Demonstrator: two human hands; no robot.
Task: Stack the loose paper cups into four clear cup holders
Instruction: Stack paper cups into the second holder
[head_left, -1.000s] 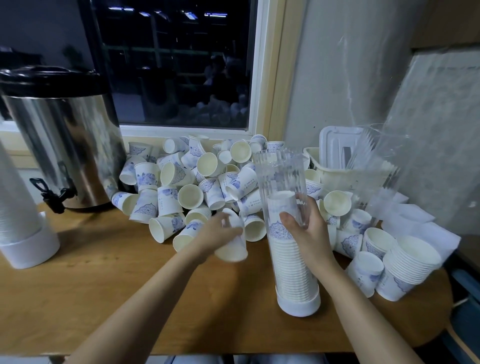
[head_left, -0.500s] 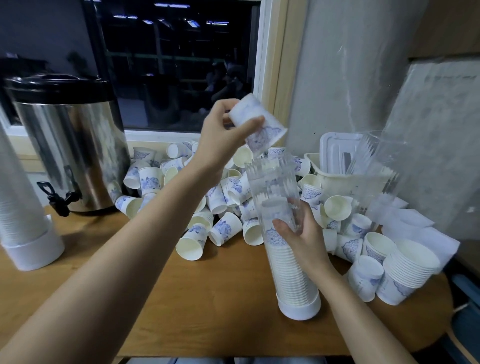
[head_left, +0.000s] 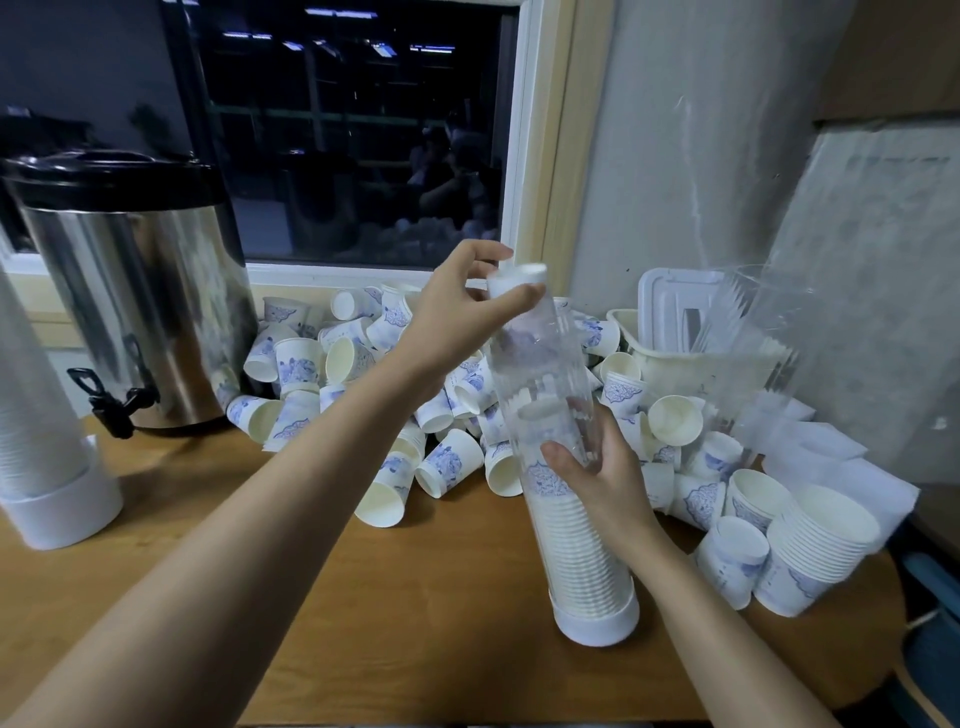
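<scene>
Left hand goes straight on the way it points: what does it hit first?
Probably the top rim of the clear cup holder: the left hand pinches a paper cup right at its mouth. Depth unclear.

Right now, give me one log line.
right hand: grips clear cup holder | left hand: holds paper cup at its mouth | status: part-filled

Single head-worn wide-angle view, facing forward and down, close over the table (head_left: 415, 597)
</scene>
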